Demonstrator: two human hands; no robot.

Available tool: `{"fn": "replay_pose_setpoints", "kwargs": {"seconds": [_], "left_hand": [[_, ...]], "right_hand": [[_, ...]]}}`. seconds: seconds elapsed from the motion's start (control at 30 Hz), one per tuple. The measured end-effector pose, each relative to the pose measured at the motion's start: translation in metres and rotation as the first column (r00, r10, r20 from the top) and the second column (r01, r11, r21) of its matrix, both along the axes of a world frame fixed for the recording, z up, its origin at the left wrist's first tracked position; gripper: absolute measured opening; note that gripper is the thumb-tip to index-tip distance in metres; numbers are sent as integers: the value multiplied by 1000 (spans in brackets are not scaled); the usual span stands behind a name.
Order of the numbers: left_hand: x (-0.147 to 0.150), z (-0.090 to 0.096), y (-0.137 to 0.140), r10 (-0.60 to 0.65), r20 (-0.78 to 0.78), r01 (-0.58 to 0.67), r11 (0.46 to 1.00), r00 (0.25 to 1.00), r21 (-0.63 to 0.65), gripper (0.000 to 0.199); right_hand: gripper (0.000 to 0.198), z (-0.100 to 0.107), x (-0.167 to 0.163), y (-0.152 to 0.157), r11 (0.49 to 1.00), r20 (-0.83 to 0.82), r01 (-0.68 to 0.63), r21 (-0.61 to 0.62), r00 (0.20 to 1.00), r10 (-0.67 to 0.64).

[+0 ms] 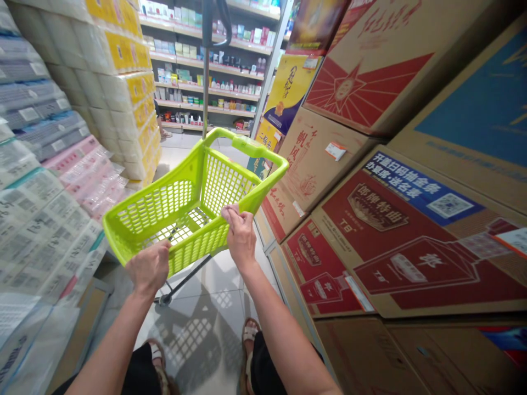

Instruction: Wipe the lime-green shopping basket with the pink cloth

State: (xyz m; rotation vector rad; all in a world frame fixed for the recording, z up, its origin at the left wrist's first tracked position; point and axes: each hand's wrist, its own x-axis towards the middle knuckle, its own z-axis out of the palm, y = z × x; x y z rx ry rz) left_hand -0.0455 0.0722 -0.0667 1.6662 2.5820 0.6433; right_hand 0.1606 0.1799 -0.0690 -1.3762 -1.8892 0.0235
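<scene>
A lime-green shopping basket cart (203,241) with a latticed body stands tilted in front of me, and I see nothing inside it. My left hand (149,265) is closed around the near left part of its rim. At the near right rim, my right hand (241,236) is closed on a small pinkish cloth (229,210), which it presses against the green plastic. A raised grip bar (247,145) forms the far right end of the basket. One dark caster (164,299) shows below, while the other wheels are hidden.
Stacked liquor cartons (411,247) line the right side closely. Packs of tissue (123,104) are piled along the left. Shelves of small goods (214,66) stand behind the cart. A metal pole (206,88) rises beyond the basket. My sandalled feet are on the tiled floor (222,285).
</scene>
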Motion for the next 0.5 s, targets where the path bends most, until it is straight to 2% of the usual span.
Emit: {"fn": "replay_pose_setpoints", "kwargs": {"seconds": [0.07, 0.17, 0.23, 0.3, 0.4, 0.5], "left_hand": [[-10, 4, 1, 25, 16, -25, 1000, 1000, -17, 68], [-18, 11, 5, 80, 70, -79, 997, 994, -23, 74], [-16, 15, 8, 33, 85, -35, 999, 996, 24, 77], [-8, 16, 9, -64, 54, 59, 995, 997, 87, 75], [6, 16, 7, -135, 39, 128, 979, 990, 156, 67], [16, 15, 7, -188, 75, 172, 968, 979, 181, 60]], "right_hand": [[43, 1, -5, -7, 1000, -3, 5, 12, 1000, -5], [45, -2, -23, -26, 992, 50, -108, 58, 993, 105], [46, -3, -29, -32, 979, 107, -193, 70, 977, 185], [47, 1, -22, -29, 976, 122, -207, 61, 972, 198], [47, 13, 6, -11, 997, 46, -50, 53, 998, 48], [46, 22, 24, 0, 988, -36, 141, 60, 990, -139]]}}
